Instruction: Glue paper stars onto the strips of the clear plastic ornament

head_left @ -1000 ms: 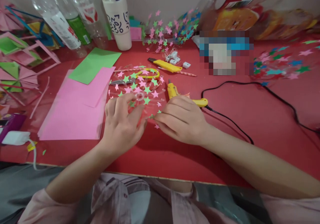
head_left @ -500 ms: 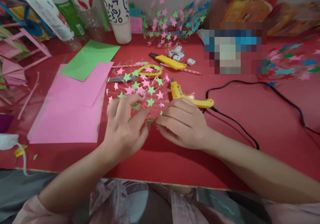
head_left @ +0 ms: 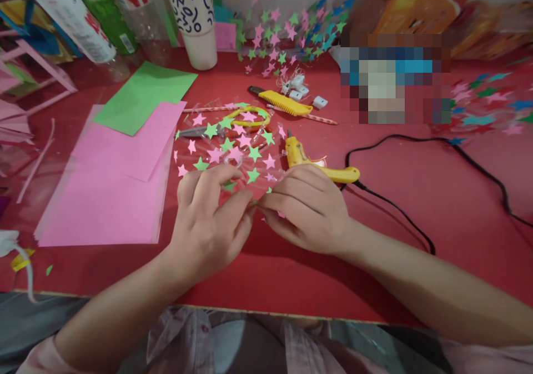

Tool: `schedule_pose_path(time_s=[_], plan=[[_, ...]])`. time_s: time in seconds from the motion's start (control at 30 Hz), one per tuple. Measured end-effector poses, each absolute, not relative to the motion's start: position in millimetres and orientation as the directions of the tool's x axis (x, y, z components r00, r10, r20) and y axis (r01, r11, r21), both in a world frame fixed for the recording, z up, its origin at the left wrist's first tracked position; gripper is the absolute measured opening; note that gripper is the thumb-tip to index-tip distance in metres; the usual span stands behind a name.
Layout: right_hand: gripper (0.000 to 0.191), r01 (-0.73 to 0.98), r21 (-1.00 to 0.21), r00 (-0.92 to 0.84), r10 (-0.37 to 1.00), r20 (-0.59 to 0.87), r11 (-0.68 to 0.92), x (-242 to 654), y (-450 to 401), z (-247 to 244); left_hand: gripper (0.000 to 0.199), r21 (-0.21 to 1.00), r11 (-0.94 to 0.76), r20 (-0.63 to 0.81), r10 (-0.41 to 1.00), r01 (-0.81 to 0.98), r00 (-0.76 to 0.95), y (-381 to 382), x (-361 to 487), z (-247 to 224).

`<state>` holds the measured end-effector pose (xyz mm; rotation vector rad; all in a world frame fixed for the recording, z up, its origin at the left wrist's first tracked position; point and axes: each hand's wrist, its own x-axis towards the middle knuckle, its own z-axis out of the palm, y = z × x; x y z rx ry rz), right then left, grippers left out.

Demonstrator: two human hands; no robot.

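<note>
Spread before me on the red table is a clear plastic piece cut into thin strips, dotted with pink and green paper stars (head_left: 235, 153). My left hand (head_left: 210, 224) lies over its near left side, thumb and index fingertip curled in at the near edge. My right hand (head_left: 308, 207) is closed in a pinch beside it, the two sets of fingertips almost meeting. A tiny green bit (head_left: 255, 202), probably a star, shows between them; most of it is hidden by the fingers. Just beyond my right knuckles rests a yellow glue gun (head_left: 297, 154).
Yellow-handled scissors (head_left: 250, 114) lie partly under the plastic strips, with a yellow cutter (head_left: 287, 104) behind. Pink sheets (head_left: 112, 202) and a green sheet (head_left: 145, 99) lie left. A black cord (head_left: 391, 202) loops at right. Bottles and a white cup (head_left: 200, 46) stand at the back.
The view has shifted slightly, so the papers sit a little further left. Both hands stay at the near edge of the starred plastic, fingertips marginally closer together.
</note>
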<state>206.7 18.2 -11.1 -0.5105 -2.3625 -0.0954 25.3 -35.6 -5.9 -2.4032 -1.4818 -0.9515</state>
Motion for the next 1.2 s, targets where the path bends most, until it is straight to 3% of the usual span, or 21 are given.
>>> schedule_pose_path(time_s=[0.2, 0.53, 0.77, 1.2], plan=[[0.003, 0.401, -0.012, -0.684, 0.308, 0.661, 0.916, 207.5, 16.5, -11.2, 0.016, 0.199, -0.493, 0.582, 0.755, 0.847, 0.302, -36.5, 26.3, -4.9], [0.012, 0.429, -0.003, -0.671, 0.321, 0.668, 0.903, 205.5, 15.6, -11.3, 0.018, 0.227, -0.491, 0.591, 0.756, 0.841, 0.281, -36.1, 26.7, -5.8], [0.004, 0.427, 0.000, -0.667, 0.315, 0.676, 0.904, 206.3, 16.2, -11.7, 0.014, 0.262, -0.492, 0.589, 0.763, 0.830, 0.267, -34.5, 27.2, -2.8], [0.006, 0.457, -0.011, -0.658, 0.346, 0.669, 0.890, 204.3, 14.7, -11.2, 0.013, 0.301, -0.468, 0.572, 0.786, 0.831, 0.236, -35.0, 28.2, -1.6]])
